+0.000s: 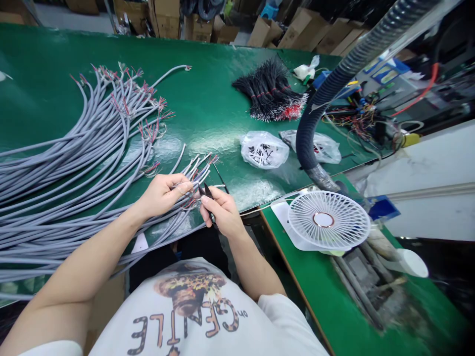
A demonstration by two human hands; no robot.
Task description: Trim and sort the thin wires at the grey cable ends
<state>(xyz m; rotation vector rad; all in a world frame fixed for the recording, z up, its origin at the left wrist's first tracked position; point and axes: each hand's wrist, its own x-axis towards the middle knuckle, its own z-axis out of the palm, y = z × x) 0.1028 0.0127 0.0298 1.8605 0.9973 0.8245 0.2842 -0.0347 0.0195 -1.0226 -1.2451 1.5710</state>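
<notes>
Evidently, our left hand [168, 190] has its fingers pinched together on what seem to be thin wires at the end of one of the grey cables [85, 146]; our right hand's [222, 207] fingers are clamped round the black snips [207, 192]. Whether the blades touch a wire, we cannot tell. That end is by the near edge of the table [211, 94], among other stripped ends; most lengths trail to the left edge. We judge the jackets smooth and springy, the pile heavy, the bared wires soft and easily nicked, so we favour a hold on the jacket just behind the stripping. Open room lies toward the far edge, between the cables and the black wire bundle [270, 91]; rightward, a plastic bag [264, 150] and hose [311, 123] crowd us.
</notes>
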